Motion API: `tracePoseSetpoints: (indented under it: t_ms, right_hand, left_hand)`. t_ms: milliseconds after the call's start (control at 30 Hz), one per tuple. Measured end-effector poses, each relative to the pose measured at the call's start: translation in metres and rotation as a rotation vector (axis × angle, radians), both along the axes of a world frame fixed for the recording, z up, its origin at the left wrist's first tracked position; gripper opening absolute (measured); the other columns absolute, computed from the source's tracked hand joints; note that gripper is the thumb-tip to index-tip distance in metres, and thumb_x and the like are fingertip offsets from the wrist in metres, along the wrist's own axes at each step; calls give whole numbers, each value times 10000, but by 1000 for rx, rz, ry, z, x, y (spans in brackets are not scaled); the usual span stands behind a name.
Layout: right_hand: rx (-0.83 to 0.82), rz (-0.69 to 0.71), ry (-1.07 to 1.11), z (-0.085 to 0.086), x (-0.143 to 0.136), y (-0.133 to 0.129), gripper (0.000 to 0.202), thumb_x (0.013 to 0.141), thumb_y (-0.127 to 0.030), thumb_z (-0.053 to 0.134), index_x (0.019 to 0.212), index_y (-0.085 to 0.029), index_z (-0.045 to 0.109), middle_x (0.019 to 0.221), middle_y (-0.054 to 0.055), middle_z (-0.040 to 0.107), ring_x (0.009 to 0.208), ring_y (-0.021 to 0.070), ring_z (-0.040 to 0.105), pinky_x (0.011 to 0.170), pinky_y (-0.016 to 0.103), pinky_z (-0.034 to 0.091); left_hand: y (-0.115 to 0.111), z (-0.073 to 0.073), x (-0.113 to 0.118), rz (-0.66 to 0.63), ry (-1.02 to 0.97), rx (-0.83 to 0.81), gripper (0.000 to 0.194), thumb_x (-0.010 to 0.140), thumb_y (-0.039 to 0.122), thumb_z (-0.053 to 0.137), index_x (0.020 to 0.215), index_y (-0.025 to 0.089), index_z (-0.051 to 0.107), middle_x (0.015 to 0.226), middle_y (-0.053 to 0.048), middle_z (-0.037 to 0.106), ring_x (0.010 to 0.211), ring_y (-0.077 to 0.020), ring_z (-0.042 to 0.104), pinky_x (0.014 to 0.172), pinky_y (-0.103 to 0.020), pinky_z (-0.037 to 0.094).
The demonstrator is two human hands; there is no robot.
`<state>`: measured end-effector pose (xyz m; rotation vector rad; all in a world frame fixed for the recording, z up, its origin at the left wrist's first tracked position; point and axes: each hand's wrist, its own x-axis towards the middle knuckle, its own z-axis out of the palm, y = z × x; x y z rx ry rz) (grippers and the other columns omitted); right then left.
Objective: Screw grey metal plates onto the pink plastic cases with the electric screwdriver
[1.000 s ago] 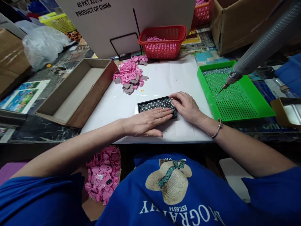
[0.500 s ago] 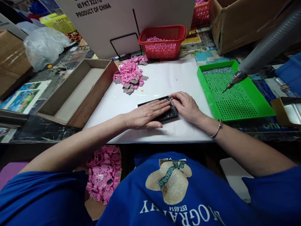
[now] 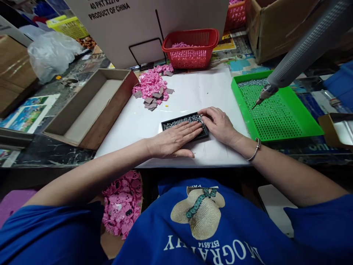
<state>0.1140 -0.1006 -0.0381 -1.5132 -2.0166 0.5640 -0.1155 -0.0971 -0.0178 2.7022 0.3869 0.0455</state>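
A small black tray (image 3: 164, 127) lies on the white work sheet in front of me, its many holes filled with small shiny metal pieces that look like screws. My left hand (image 3: 172, 140) rests flat across the tray's near side, fingers stretched out and together, hiding part of it. At the tray's right end, my right hand (image 3: 220, 126) is curled with thumb and forefinger at the far corner, holding it. Above the sheet's right side hangs a grey electric screwdriver (image 3: 289, 60), its bit pointing down over a green tray (image 3: 306, 127) with loose screws (image 3: 255, 83) at its far end.
Pink plastic parts (image 3: 151, 82) with grey flat pieces (image 3: 150, 103) lie heaped behind the black tray. A red basket (image 3: 190, 55) of pink pieces stands at the back. To the left is an open cardboard box (image 3: 102, 114); below the table edge sit more pink parts (image 3: 122, 206).
My left hand has slid toward me across the black tray, uncovering its far rows of metal pieces. The hanging screwdriver has swung slightly left. My right hand stays in place.
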Motion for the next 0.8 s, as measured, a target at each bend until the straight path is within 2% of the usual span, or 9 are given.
tracePoseSetpoints:
  t_ms: [133,233,333,433,600,800]
  right_hand:
    - [-5,9,5,-1,0,0,262,922,-245,456,1077,-191,660,1120,110,698,1085,274,617,1005,467,470]
    - [2,10,13,-2,1,0,264,919,-242,451,1076,-197,659,1116,106,698,1083,270,615,1005,460,469]
    - [15,6,14,-2,1,0,261,917,-243,449,1066,-208,660,1112,100,700,1084,270,612,1008,462,466]
    - [4,9,9,-2,0,1,267,918,-243,449,1072,-203,664,1115,103,699,1083,278,612,1007,468,467]
    - [-10,16,15,-1,0,1,262,921,-239,459,1072,-197,668,1120,104,699,1082,278,614,1010,470,468]
    - [15,8,8,-3,0,1,248,917,-234,459,1057,-209,663,1115,103,705,1078,283,616,997,476,476]
  left_hand:
    - [6,-4,2,65,9,28,942,970,731,279,1590,31,162,1655,-267,119,1572,-330,81,1286,-515,101]
    - [0,2,2,14,11,-17,930,987,707,247,1577,-10,184,1653,-276,115,1576,-309,68,1294,-471,85]
    - [-8,11,-2,-60,-1,-71,869,1007,671,244,1590,29,187,1663,-237,137,1579,-271,69,1298,-439,81]
    - [-10,15,-12,-48,-13,-60,848,1005,666,282,1608,81,165,1669,-209,136,1577,-274,81,1296,-464,82]
    - [-4,13,-23,-95,28,-45,806,1010,657,283,1617,139,169,1663,-166,210,1573,-275,125,1293,-482,89]
    - [10,7,-13,-59,27,-24,814,1013,660,257,1618,126,149,1674,-166,169,1578,-267,93,1294,-475,62]
